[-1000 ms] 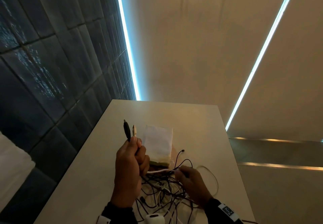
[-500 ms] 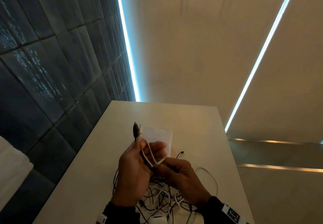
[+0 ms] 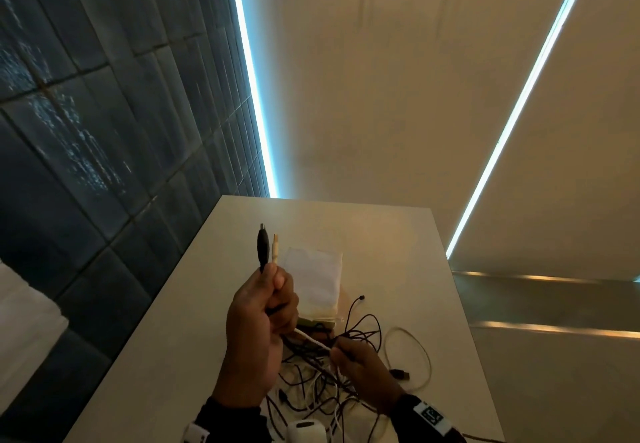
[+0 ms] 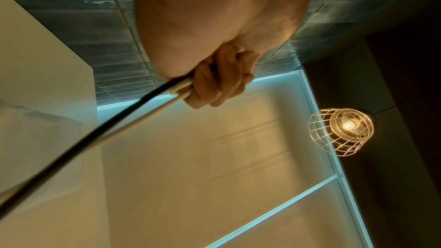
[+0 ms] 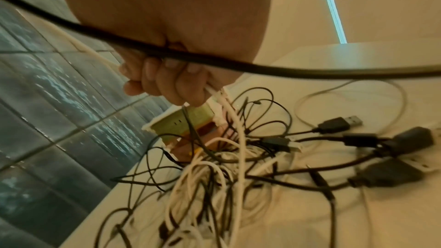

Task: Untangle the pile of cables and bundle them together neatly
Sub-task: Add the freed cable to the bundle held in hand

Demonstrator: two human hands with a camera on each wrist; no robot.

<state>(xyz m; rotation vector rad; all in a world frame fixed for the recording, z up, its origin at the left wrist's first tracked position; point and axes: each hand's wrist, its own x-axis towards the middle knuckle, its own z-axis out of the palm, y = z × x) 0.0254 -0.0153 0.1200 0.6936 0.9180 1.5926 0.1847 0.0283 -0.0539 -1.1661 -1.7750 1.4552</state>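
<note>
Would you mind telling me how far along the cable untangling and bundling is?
Early. The left hand grips a black cable and a white cable, plug ends up. The right hand pinches the white cable. The pile on the table is still tangled; nothing looks bundled yet.

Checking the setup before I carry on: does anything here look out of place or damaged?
Only the tangle itself: black and white cables lie knotted on the table, some draped over a small box. No damage is visible.
</note>
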